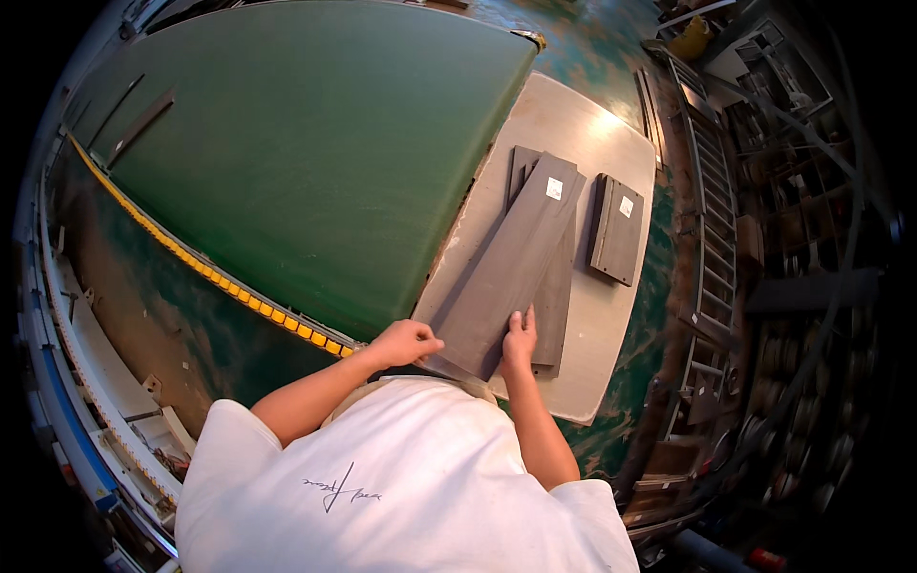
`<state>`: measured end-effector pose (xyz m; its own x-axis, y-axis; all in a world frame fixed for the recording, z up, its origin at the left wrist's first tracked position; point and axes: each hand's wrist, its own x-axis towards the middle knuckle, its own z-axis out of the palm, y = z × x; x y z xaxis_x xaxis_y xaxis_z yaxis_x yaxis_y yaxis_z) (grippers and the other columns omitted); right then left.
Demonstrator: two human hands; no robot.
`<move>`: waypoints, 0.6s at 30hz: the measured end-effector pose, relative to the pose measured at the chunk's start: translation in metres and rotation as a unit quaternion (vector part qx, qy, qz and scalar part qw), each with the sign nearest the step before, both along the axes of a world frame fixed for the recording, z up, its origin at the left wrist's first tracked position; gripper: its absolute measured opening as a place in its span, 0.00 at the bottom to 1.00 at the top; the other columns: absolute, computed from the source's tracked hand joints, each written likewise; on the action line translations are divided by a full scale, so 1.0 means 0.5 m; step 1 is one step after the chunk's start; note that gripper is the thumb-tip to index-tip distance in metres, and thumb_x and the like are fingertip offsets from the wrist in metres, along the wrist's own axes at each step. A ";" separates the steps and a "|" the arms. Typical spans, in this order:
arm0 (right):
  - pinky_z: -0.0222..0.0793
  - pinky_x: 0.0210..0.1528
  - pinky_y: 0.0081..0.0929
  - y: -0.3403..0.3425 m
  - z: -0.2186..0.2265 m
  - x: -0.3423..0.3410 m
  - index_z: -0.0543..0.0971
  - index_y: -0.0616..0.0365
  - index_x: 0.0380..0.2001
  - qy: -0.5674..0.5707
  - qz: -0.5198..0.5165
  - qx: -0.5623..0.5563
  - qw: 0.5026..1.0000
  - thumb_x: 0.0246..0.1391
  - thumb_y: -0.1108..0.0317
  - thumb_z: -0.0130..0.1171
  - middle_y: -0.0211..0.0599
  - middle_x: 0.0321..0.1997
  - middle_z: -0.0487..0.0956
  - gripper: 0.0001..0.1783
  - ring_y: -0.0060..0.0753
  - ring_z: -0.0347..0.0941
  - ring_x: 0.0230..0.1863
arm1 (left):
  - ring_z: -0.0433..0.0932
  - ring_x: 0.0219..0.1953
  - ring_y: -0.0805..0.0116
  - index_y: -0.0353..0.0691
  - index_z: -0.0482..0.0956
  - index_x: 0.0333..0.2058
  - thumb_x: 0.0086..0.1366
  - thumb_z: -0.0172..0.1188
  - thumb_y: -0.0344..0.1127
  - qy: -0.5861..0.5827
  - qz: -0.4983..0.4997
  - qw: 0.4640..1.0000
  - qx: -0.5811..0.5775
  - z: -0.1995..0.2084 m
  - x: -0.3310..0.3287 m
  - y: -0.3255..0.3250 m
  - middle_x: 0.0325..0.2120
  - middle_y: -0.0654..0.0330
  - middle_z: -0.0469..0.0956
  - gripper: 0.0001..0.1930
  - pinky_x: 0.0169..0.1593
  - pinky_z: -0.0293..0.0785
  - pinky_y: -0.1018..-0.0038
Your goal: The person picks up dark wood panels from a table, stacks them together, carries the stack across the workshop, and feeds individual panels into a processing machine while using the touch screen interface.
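Note:
A long dark grey board [506, 253] with a white label near its far end lies at a slant over other grey boards [556, 310] on a pale table [594, 329]. My right hand [519, 342] grips the near right edge of this top board, the thumb and fingertips showing along it. Just left of the board's near end is my left hand [403, 344], its fingers curled in and pressed together. Whatever may be between those fingers is hidden. Farther right on the table sits a short stack of labelled grey boards [617, 229].
A wide green conveyor belt [306, 162] adjoins the table's left side, edged by a yellow segmented strip [239, 294]. Two narrow strips lie at its far left, one a brownish strip [143, 127]. Ladder-like metal rails [714, 239] and crowded shelving [802, 210] stand to the right.

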<state>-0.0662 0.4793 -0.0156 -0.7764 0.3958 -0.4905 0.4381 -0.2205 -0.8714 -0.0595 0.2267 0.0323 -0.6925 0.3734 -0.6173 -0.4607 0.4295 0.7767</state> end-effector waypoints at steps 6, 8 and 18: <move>0.64 0.65 0.29 0.231 0.016 -0.021 0.65 0.61 0.71 0.038 0.070 0.058 0.995 0.70 0.64 0.54 0.45 0.67 0.73 0.29 0.33 0.70 0.64 | 0.83 0.39 0.71 0.35 0.81 0.51 0.69 0.64 0.44 0.017 -0.142 0.980 0.139 0.032 0.007 0.134 0.40 0.57 0.85 0.20 0.46 0.79 0.72; 0.65 0.65 0.32 0.267 0.047 -0.035 0.67 0.61 0.69 -0.034 0.128 0.214 0.968 0.68 0.62 0.56 0.49 0.66 0.73 0.30 0.41 0.71 0.64 | 0.82 0.46 0.68 0.36 0.81 0.52 0.68 0.64 0.44 0.070 -0.149 0.974 0.157 0.026 0.014 0.137 0.42 0.57 0.85 0.20 0.53 0.76 0.69; 0.39 0.71 0.76 0.110 -0.002 -0.039 0.49 0.41 0.77 -0.127 0.292 0.593 0.740 0.40 0.24 0.66 0.55 0.81 0.40 0.67 0.71 0.32 0.80 | 0.82 0.39 0.74 0.33 0.82 0.47 0.71 0.60 0.37 0.076 0.228 0.970 0.029 -0.040 -0.002 -0.094 0.39 0.61 0.84 0.13 0.43 0.76 0.76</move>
